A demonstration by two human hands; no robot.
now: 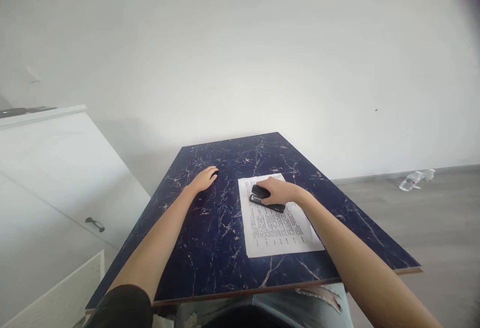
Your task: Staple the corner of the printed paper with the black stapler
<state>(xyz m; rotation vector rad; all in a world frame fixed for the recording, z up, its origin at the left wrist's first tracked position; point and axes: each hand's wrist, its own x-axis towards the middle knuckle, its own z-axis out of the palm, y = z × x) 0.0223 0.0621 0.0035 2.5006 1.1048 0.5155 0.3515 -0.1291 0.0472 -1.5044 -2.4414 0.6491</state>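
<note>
Right hand (279, 190): grasping the black stapler (259, 191), just right of the frame's center.
Stapler: over the upper part of the printed paper (273, 235).
Printed paper: flat on the dark blue tabletop (210, 268), lower right of center.
Left hand (203, 178): resting on the tabletop near mid-frame, beside a small dark patch (214, 173); cannot tell whether gripping anything.
White cabinet (56, 178): at the frame's left edge.

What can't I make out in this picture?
In the head view:
Print on the paper: too small to read.
Part of the stapler: covered by the right hand.
Dark patch by the left hand: too small to identify.
Dark thing on the cabinet: cut off by the left edge.
</note>
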